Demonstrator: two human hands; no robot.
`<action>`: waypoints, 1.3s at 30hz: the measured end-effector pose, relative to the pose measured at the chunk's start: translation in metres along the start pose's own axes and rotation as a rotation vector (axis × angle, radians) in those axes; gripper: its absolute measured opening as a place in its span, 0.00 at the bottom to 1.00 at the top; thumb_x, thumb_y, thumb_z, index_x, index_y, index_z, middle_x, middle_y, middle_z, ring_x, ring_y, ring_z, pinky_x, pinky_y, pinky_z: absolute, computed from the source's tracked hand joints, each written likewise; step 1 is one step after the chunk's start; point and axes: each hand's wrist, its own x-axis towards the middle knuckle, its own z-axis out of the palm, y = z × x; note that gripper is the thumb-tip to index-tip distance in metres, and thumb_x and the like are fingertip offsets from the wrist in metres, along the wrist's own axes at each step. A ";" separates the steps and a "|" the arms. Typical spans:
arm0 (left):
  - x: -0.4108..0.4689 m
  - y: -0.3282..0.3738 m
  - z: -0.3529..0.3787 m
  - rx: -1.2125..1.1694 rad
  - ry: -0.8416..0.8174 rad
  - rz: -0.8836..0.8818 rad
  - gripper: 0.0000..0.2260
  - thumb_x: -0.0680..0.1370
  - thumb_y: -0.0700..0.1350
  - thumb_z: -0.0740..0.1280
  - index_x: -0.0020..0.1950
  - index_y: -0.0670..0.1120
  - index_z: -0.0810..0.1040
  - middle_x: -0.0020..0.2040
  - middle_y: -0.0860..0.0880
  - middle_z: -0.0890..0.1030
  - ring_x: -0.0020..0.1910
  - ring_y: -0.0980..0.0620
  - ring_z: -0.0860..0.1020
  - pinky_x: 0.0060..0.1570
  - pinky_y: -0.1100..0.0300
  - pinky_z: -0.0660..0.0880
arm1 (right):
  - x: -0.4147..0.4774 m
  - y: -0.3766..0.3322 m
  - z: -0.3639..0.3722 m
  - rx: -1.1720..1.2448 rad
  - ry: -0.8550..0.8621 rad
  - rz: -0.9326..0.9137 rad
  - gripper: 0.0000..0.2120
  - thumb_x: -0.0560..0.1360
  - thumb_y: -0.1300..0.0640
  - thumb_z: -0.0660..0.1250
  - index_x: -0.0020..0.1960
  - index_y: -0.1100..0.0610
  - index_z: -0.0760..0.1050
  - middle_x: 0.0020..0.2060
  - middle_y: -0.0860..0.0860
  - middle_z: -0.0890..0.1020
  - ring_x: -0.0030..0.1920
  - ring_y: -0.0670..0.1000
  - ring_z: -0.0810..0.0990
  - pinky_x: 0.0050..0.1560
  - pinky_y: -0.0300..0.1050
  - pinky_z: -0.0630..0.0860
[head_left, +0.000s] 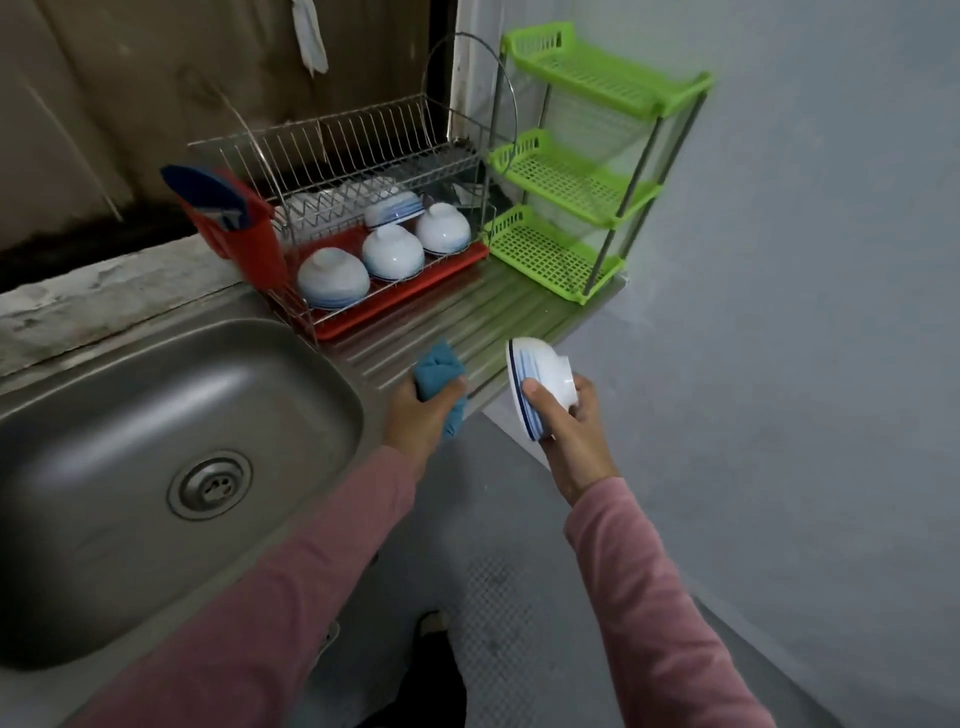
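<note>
In front of the dish rack (358, 150), over the ribbed tabletop (493, 312), the left hand (415, 421) has its grip curled round a bunched blue cloth (439, 366), probably for wiping. Further right of the rack, past the tabletop's edge, the right hand (571, 431) grips a blue-striped white bowl (540, 371) on edge, mouth towards the cloth.

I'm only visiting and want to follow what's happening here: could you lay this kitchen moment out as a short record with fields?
Left hand: grips a crumpled blue cloth at the front edge of the ribbed steel draining board
Right hand: holds a white ceramic bowl with blue rim stripes, tipped on its side
Wire dish rack: upturned white bowls over a red tray
Right of rack: green plastic three-tier shelf
Left: stainless steel sink basin
</note>
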 end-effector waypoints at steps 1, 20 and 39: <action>0.014 0.006 0.006 0.002 0.029 0.010 0.10 0.76 0.42 0.73 0.56 0.46 0.78 0.46 0.50 0.82 0.43 0.54 0.80 0.43 0.61 0.78 | 0.019 -0.006 0.001 -0.012 -0.006 -0.005 0.43 0.58 0.41 0.80 0.68 0.52 0.67 0.59 0.53 0.78 0.54 0.51 0.80 0.49 0.44 0.77; 0.157 0.040 0.012 0.039 0.702 0.320 0.18 0.77 0.42 0.71 0.66 0.50 0.74 0.54 0.57 0.79 0.48 0.69 0.77 0.49 0.75 0.72 | 0.231 -0.027 0.107 -0.244 -0.315 -0.030 0.35 0.66 0.54 0.82 0.67 0.53 0.69 0.60 0.48 0.77 0.59 0.48 0.78 0.53 0.36 0.76; 0.184 0.047 0.007 -0.054 0.918 0.280 0.21 0.77 0.43 0.70 0.70 0.46 0.72 0.59 0.48 0.81 0.57 0.52 0.80 0.56 0.60 0.77 | 0.300 -0.039 0.243 -1.086 -0.658 -0.521 0.46 0.63 0.29 0.73 0.73 0.49 0.64 0.67 0.51 0.75 0.68 0.56 0.71 0.69 0.57 0.59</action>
